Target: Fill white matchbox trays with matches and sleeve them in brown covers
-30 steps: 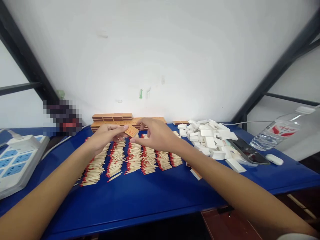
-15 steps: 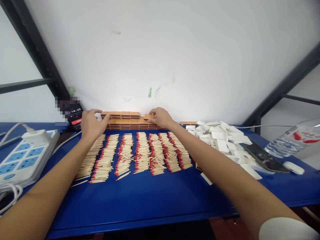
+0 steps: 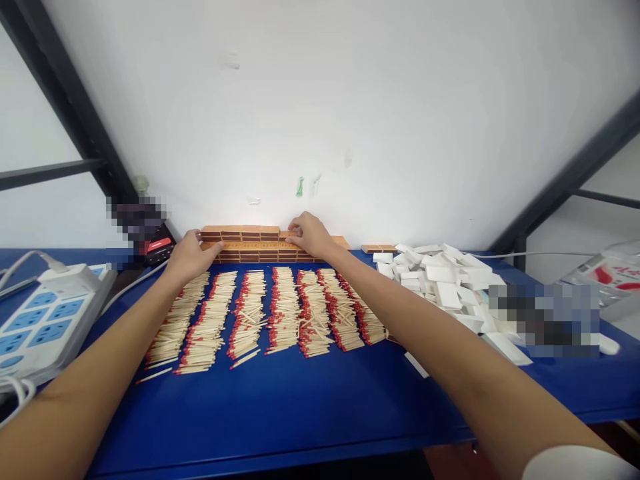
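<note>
Orange-brown matchboxes [image 3: 250, 246] stand in a stacked row against the wall, with a shorter upper tier set back on the left. At the row's left end, my left hand [image 3: 191, 256] rests against the boxes, thumb stretched along their front and fingers spread at the end. My right hand [image 3: 314, 237] pinches a matchbox [image 3: 287, 235] at the right end of the upper tier, level with its neighbours or nearly so. In front of the row, red-tipped matches [image 3: 284, 310] lie in several columns on the blue table [image 3: 280, 407].
White matchbox trays [image 3: 443, 273] are heaped on the right, beside a few flat matchboxes [image 3: 379, 249]. A power strip [image 3: 47, 320] with cables and a propped phone [image 3: 159, 247] are on the left. A plastic bottle [image 3: 613, 272] lies at the far right.
My right hand has moved slightly left, bringing the matchbox up to the end of the upper tier. My left hand has come down and closer against the row's left end.
</note>
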Demonstrator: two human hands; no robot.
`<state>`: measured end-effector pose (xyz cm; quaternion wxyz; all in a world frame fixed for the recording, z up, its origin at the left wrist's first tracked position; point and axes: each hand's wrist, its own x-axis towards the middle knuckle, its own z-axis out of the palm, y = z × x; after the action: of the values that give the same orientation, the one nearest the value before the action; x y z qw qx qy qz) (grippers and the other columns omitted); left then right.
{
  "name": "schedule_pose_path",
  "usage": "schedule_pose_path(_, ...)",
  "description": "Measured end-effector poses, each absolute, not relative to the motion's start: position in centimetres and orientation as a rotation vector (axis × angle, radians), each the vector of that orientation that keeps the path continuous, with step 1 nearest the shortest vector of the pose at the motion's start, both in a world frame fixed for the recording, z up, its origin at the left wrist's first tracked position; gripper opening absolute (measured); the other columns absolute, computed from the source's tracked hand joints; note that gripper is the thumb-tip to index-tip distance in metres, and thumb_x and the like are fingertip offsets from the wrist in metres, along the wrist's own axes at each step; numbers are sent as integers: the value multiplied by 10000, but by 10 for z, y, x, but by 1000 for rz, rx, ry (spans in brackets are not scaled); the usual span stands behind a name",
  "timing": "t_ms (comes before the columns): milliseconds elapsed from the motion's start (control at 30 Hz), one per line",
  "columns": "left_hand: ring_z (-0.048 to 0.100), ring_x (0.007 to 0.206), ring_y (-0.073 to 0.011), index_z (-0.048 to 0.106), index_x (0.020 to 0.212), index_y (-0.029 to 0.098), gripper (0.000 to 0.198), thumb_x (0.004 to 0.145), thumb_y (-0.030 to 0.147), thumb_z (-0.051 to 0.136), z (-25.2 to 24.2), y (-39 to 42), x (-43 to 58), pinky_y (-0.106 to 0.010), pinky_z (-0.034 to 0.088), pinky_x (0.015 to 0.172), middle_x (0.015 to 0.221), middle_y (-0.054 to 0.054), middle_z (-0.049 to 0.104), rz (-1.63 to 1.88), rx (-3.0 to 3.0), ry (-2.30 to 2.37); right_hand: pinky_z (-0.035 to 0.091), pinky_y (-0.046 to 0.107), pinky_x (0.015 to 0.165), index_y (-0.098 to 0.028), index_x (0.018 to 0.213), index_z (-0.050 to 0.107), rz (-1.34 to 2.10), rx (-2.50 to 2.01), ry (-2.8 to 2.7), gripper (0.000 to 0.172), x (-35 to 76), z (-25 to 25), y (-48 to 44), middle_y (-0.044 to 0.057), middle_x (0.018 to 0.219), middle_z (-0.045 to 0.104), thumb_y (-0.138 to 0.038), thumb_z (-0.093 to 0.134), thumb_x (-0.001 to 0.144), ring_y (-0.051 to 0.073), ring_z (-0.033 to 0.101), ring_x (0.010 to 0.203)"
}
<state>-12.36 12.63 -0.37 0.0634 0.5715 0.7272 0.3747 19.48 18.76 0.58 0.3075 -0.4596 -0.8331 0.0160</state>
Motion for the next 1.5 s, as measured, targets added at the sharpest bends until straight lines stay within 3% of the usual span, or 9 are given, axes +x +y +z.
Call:
schedule_pose_path(200, 628, 1361, -384, 536, 1445, 110, 770, 832, 536, 723, -2, 124, -124, -475, 484, 1141, 1478, -242, 637, 1049, 1798, 2163, 476, 344, 844, -154, 1068, 737, 48, -1221, -2204, 225, 192, 9, 179, 95, 1094, 667, -293, 807, 906, 217, 625, 911)
schedule_pose_path(367, 659, 1294, -420, 566, 1377, 110, 721, 825, 546, 725, 3, 119, -121, -514, 505, 1095, 1425, -256, 667, 1022, 1804, 2177, 477, 362, 871, -165, 986, 764, 27, -1171, -2199, 184, 205, 37, 164, 103, 1081, 715, -343, 726, 958, 220, 636, 916)
schedule_pose_path(500, 623, 1313, -469, 568, 1343, 72, 707, 828, 526, 738, 13, 111, -113, -557, 491, 1103, 1428, -298, 639, 1088, 1776, 2248, 471, 357, 777, -186, 847, 761, 110, -1165, -2292, 196, 248, 76, 124, 64, 895, 760, -336, 694, 955, 197, 639, 806)
schedule_pose_path(633, 581, 1336, -485, 552, 1344, -24, 729, 841, 471, 733, 26, 101, -102, -598, 452, 1145, 1427, -332, 612, 1227, 1665, 2353, 451, 369, 694, -221, 725, 721, 214, -1323, -2311, 340, 314, 90, 45, 36, 708, 699, -480, 688, 944, 187, 594, 677)
schedule_pose_path(833, 480, 1443, -424, 496, 1461, -34, 796, 871, 453, 715, 40, 81, -78, -530, 364, 1241, 1527, -285, 545, 1409, 1661, 2341, 521, 398, 748, -266, 926, 771, 372, -1727, -2278, 390, 372, 43, -56, 93, 987, 765, -647, 724, 862, 273, 683, 872)
schedule_pose_path(967, 482, 1438, -397, 523, 1433, 31, 725, 857, 412, 743, 40, 70, -67, -521, 359, 1249, 1515, -239, 561, 1518, 1756, 2273, 537, 418, 847, -269, 993, 746, 388, -1742, -2269, 394, 376, 21, -71, 96, 1134, 737, -615, 784, 808, 304, 675, 1019)
schedule_pose_path(1200, 516, 1402, -399, 544, 1415, 19, 712, 855, 423, 720, 34, 71, -69, -523, 383, 1226, 1469, -252, 590, 1507, 1844, 2231, 524, 405, 806, -290, 1000, 754, 534, -1653, -2223, 388, 392, 26, -72, 86, 1090, 722, -636, 776, 825, 289, 656, 973)
schedule_pose_path(1500, 534, 1384, -368, 566, 1429, 36, 711, 854, 422, 726, 34, 71, -68, -500, 390, 1228, 1464, -219, 615, 1523, 1889, 2206, 504, 456, 939, -333, 1105, 746, 644, -1681, -2303, 364, 407, 26, -96, 85, 1129, 678, -552, 820, 824, 312, 611, 1053)
